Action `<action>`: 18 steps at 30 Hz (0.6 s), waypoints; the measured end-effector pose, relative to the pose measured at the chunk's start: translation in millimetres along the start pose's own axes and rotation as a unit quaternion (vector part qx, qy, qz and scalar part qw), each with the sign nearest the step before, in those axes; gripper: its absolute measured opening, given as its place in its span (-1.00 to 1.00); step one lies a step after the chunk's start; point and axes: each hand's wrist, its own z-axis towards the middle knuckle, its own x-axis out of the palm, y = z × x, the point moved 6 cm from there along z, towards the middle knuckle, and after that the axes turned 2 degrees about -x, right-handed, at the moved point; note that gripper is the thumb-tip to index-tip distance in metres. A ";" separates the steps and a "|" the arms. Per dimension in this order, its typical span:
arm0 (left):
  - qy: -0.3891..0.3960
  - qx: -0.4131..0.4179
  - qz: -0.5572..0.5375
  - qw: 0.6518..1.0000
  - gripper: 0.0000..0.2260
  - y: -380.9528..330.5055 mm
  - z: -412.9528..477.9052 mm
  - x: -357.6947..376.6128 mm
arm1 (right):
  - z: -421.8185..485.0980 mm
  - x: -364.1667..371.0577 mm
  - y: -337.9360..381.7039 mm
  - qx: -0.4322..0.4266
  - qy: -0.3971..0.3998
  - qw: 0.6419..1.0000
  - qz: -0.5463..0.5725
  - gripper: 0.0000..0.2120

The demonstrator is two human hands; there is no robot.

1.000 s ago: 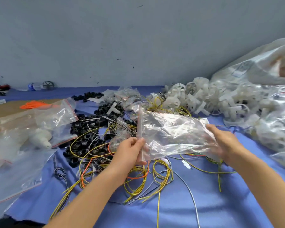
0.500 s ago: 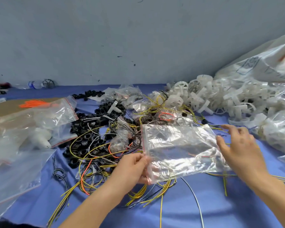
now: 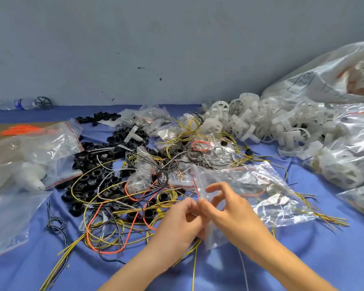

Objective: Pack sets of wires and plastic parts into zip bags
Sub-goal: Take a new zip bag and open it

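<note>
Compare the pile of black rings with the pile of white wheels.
The black rings are small, plain and dark; the white wheels are larger, pale and spoked. The black rings lie left, with wires draped over them; the white wheels are heaped far right. Both are loose plastic on the blue cloth.

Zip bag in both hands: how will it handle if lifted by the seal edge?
Probably floppy: the zip bag lies wrinkled, draped over the wires. Likely light: thin clear film. Possibly slippery, given its glare; the left hand and right hand pinch it by the red seal.
</note>
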 end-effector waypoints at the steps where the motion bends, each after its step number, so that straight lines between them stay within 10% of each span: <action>1: 0.005 -0.003 -0.005 1.000 -0.86 0.8 0.4 0.8 | 1.2 -1.1 -1.0 0.007 -0.008 1.000 0.008 -0.80; 18: 0.035 -0.006 -0.012 0.999 -0.89 7.3 2.4 0.2 | -4.5 10.0 -18.2 0.119 0.099 0.951 0.267 -0.82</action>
